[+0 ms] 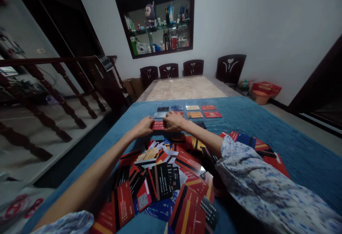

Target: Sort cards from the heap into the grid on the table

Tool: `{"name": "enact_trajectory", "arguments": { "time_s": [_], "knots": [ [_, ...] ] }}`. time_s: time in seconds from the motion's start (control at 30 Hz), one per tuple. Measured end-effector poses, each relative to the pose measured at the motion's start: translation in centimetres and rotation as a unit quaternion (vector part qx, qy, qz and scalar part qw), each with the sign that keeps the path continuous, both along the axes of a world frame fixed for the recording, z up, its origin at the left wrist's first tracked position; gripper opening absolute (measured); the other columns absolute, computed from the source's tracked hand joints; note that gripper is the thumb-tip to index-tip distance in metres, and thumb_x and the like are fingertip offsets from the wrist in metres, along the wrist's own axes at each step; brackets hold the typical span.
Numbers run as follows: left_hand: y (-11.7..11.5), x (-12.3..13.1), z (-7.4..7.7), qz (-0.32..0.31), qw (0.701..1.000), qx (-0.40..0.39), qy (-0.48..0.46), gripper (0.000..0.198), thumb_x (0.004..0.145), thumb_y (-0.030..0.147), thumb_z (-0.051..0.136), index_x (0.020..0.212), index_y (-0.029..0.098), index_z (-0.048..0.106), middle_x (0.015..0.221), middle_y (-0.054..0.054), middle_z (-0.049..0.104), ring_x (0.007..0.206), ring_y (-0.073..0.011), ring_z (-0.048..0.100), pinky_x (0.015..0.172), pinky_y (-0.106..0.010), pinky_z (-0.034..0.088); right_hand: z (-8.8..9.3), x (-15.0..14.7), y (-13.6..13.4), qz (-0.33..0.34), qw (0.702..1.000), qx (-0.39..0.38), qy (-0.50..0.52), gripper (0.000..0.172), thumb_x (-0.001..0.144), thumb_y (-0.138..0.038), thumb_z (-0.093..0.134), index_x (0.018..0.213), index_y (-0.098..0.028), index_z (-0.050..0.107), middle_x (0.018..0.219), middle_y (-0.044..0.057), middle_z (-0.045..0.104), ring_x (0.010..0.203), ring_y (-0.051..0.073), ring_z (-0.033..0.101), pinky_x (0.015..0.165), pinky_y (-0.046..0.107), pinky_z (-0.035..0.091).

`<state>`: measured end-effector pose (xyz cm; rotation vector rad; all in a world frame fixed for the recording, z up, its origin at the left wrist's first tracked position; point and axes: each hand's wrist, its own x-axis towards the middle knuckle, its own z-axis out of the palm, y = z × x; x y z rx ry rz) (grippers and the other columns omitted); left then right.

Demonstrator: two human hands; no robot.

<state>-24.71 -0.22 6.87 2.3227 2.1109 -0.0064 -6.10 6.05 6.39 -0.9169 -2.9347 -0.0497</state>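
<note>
A red card (158,125) lies at the near left of rows of cards on the blue cloth. My left hand (144,125) has its fingers closed at the card's left edge. At the right edge, my right hand (173,121) bends its fingers around the card and partly hides a red card behind. Beyond are a pale blue card (160,115), a yellow card (194,115) and another red card (213,114). A dark card (200,124) shows past my right wrist. Nearer me spreads a loose heap of cards (162,180), many overlapping.
More cards (247,140) lie beside my right sleeve. The blue cloth (267,123) covers the near table; its far stone-patterned top (184,88) is bare. Chairs (169,71) stand behind it, a wooden railing (61,73) runs left, and a bin (263,93) sits right.
</note>
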Motion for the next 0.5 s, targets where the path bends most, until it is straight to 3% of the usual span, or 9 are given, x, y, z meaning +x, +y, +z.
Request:
{"name": "enact_trajectory", "arguments": {
  "time_s": [0.5],
  "knots": [
    [3.3,-1.9,-1.4,0.009,0.999,-0.024,0.022,0.036,0.065,0.011,0.062,0.100,0.016,0.069,0.106,-0.007,0.063,0.097,-0.0228,0.061,0.084,-0.025,0.049,-0.4,-2.8,1.7,-0.034,0.998,-0.025,-0.049,0.039,0.082,-0.044,0.061,0.110,-0.019,0.069,0.125,0.016,0.062,0.121,0.036,0.049,0.095,0.055,0.043]
  ]
}}
